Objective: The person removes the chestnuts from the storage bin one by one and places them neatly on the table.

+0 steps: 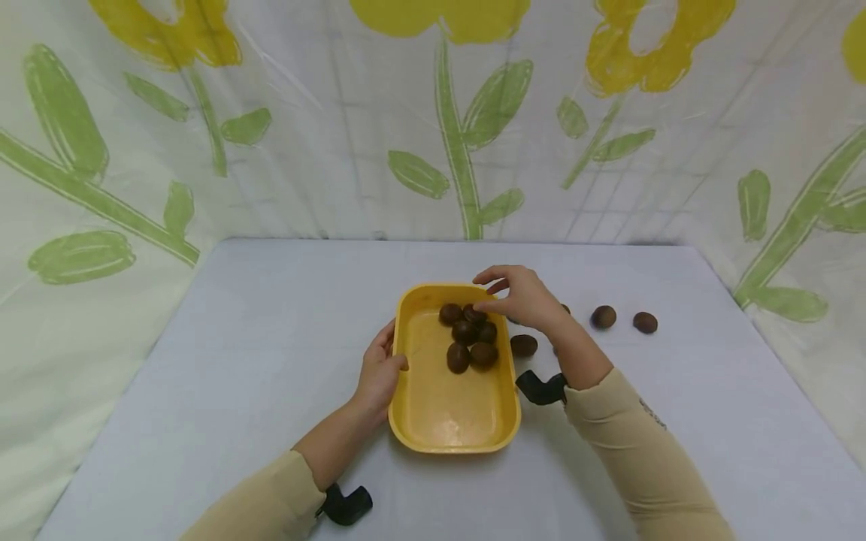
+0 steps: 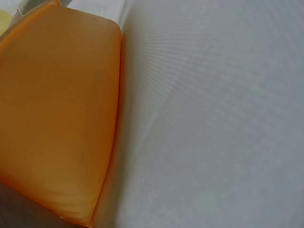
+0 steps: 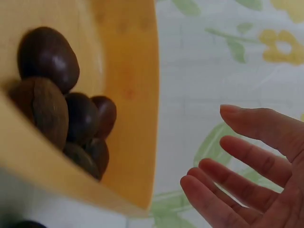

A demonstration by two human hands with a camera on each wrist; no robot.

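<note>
A yellow plastic tray (image 1: 443,421) stands on the white table, with several brown chestnuts (image 1: 458,358) in its far right part. At the tray's left side, my left hand (image 1: 376,376) grips the rim, its thumb over the edge and its fingers outside. Only the tray's outer wall (image 2: 61,104) shows large in the left wrist view. My right hand (image 1: 524,297) is over the tray's far right corner. In the right wrist view the right hand (image 3: 256,178) has spread, slightly bent fingers and holds nothing, apart from the chestnuts (image 3: 47,59) inside the tray.
Right of the tray, more chestnuts lie on the table: one close by its wall (image 1: 524,346), another farther right (image 1: 604,317), and one farthest right (image 1: 646,322). The right arm partly covers others. A flower-patterned curtain (image 1: 304,150) hangs behind the table.
</note>
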